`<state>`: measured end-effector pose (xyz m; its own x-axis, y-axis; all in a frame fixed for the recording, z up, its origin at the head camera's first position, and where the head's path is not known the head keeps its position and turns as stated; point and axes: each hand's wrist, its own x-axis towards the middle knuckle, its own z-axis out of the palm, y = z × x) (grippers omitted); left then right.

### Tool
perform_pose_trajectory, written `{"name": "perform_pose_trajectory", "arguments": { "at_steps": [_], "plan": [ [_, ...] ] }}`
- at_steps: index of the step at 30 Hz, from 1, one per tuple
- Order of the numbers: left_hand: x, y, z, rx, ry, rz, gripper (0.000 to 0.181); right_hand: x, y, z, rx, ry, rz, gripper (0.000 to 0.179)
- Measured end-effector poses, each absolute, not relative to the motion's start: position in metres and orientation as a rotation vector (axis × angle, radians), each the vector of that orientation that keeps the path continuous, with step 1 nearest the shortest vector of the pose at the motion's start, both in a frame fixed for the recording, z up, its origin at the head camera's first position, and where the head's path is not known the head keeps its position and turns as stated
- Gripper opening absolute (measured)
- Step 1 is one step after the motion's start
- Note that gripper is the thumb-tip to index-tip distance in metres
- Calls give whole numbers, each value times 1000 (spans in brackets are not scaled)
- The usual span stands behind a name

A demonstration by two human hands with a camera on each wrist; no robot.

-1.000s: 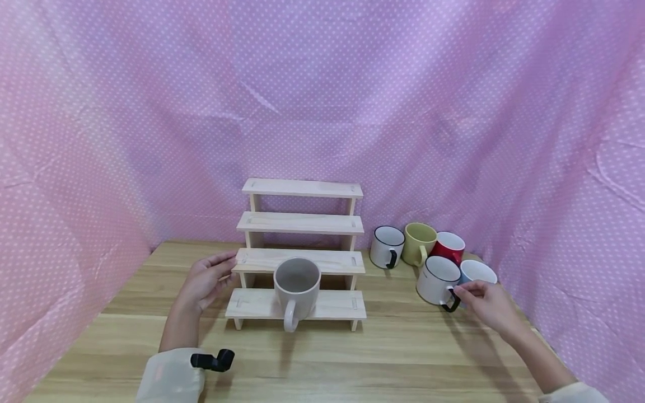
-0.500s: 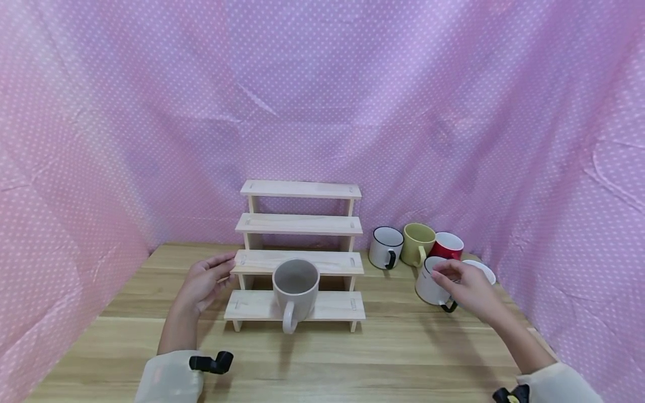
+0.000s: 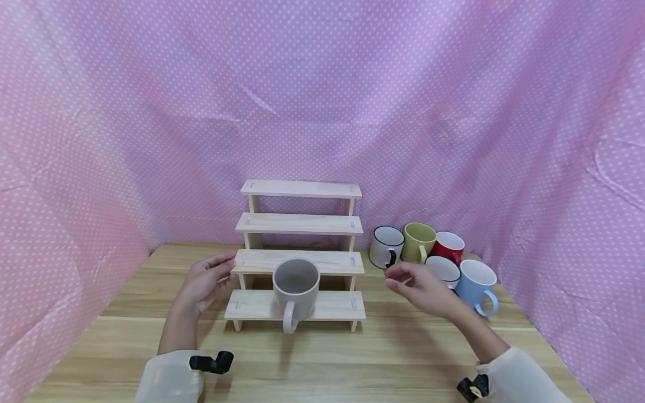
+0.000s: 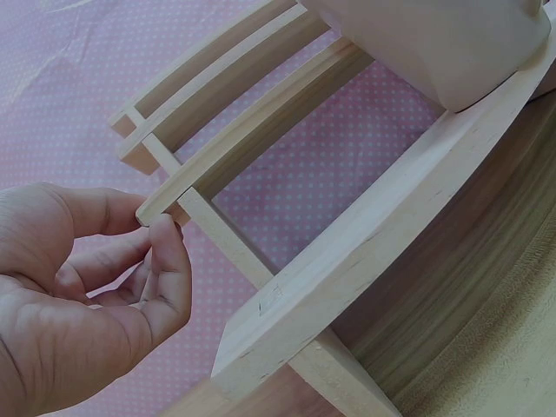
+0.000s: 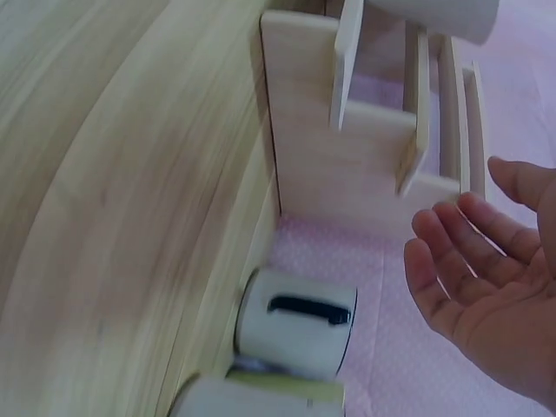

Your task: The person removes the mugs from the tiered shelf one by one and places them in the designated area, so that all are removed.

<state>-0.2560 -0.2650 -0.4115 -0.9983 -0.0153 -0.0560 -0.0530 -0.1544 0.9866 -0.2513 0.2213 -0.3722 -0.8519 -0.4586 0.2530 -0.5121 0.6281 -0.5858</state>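
Observation:
A four-step wooden shelf [image 3: 302, 223] stands mid-table. My left hand [image 3: 204, 282] pinches the left end of its second board from the bottom; in the left wrist view the thumb and forefinger meet at that board's corner [image 4: 161, 207]. On the lowest board rests a grey-beige mug [image 3: 296, 288], its handle toward me. My right hand [image 3: 420, 288] hovers over the table between the shelf and the mugs, fingers slightly bent and holding nothing. It partly covers a white mug with a dark rim [image 3: 443, 270]. Beside that one stands a light blue mug [image 3: 476, 285].
Behind my right hand are a white mug with a black handle [image 3: 387, 246], a yellow-green mug [image 3: 419, 240] and a red mug [image 3: 448, 245]. A pink dotted curtain [image 3: 312, 112] hangs behind the wooden table [image 3: 393, 358].
My right hand has left the black handle of the front white mug and moved left toward the shelf. The left hand keeps its place at the board.

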Motion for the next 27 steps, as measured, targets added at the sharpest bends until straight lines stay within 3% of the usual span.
{"name": "perform_pose_trajectory", "arguments": {
  "at_steps": [27],
  "plan": [
    [-256, -263, -412, -77, 2023, 2385, 48, -239, 119, -372, 1656, -2559, 1124, 27]
  ]
}}
